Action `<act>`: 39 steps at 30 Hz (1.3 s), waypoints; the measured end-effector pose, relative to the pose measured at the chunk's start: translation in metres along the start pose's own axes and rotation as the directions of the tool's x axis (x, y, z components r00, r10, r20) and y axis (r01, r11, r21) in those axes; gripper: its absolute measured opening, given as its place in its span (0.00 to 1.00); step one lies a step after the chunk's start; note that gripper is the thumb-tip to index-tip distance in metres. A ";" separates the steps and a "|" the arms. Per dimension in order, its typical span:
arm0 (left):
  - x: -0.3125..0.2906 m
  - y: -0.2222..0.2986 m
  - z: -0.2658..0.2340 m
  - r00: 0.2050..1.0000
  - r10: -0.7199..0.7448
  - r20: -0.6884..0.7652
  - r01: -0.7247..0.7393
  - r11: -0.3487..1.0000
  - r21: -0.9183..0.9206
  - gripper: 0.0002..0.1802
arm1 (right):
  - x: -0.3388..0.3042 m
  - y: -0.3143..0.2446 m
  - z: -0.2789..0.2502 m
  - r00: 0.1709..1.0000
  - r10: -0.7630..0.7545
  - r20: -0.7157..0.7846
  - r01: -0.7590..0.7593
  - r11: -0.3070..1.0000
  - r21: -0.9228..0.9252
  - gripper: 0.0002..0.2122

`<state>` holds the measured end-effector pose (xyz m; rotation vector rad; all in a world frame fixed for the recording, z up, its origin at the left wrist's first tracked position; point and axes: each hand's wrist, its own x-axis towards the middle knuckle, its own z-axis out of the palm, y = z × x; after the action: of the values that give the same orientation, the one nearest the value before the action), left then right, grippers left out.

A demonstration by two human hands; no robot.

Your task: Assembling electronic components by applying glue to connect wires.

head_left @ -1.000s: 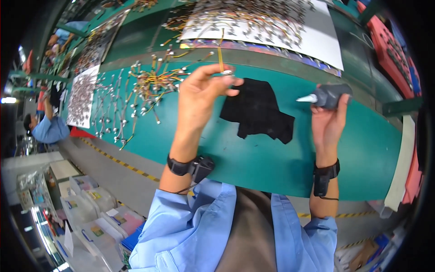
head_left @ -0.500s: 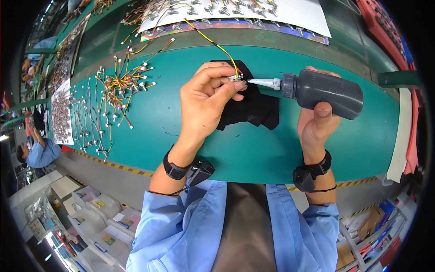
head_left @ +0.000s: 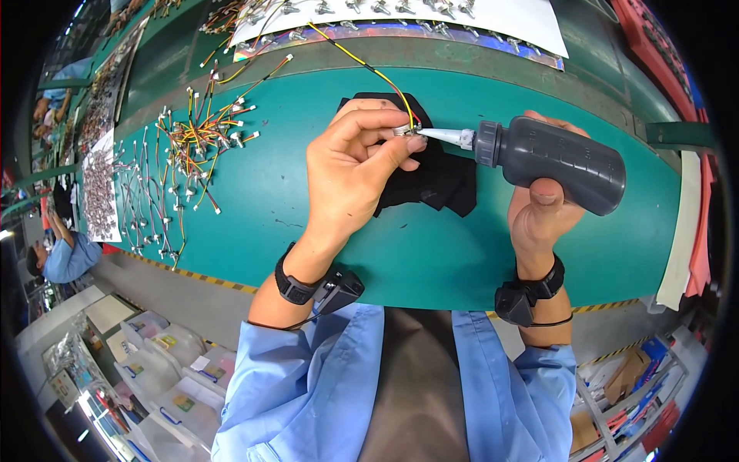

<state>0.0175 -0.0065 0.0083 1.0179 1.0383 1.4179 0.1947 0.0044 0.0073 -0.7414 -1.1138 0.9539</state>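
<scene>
Between the thumb and fingers of my left hand point(head_left: 350, 158) is a small round metal part, a wired potentiometer point(head_left: 401, 131) by its look. Its yellow, red and black wires point(head_left: 375, 71) run up and away toward the far edge. My right hand point(head_left: 543, 219) is wrapped round a dark grey squeeze bottle point(head_left: 566, 164), held on its side. The bottle's pale tapered nozzle point(head_left: 450, 137) points left, its tip at the wire end of the part. Below both lies a black cloth point(head_left: 439, 185) on the green mat point(head_left: 431, 258).
To the left lies a tangle of wired parts point(head_left: 202, 138), with more in a row beside it. A white sheet point(head_left: 523, 23) holding several metal parts lies beyond the far ledge. Clear plastic bins point(head_left: 181, 400) stand at lower left. Another person point(head_left: 69, 258) works far left.
The nozzle tip has tilted up slightly and now meets the part near its wires. The left hand has turned the part a little, and the bottle's base has dropped slightly.
</scene>
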 end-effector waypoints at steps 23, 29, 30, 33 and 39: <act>0.001 -0.002 -0.001 1.000 0.006 0.012 -0.006 1.000 0.011 0.10 | 0.002 0.006 -0.001 0.999 -0.033 -0.015 0.035 0.990 0.133 0.32; 0.000 -0.001 0.000 1.000 -0.005 0.011 0.005 1.000 0.004 0.10 | 0.003 0.007 -0.002 0.999 -0.049 -0.006 0.049 0.990 0.134 0.32; 0.000 0.000 0.000 1.000 -0.008 0.011 0.008 1.000 0.007 0.09 | 0.003 0.008 -0.002 0.999 -0.049 -0.005 0.050 0.989 0.139 0.32; 0.001 0.000 0.000 1.000 -0.011 0.014 0.011 1.000 0.012 0.09 | 0.003 0.008 -0.003 0.999 -0.050 0.000 0.049 0.988 0.145 0.31; 0.002 0.000 0.000 1.000 -0.024 0.012 0.024 1.000 0.016 0.09 | 0.004 0.008 -0.004 0.999 -0.051 0.002 0.051 0.987 0.151 0.31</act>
<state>0.0175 -0.0049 0.0087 1.0217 1.0513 1.3841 0.1968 0.0112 0.0011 -0.5850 -1.0480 0.9855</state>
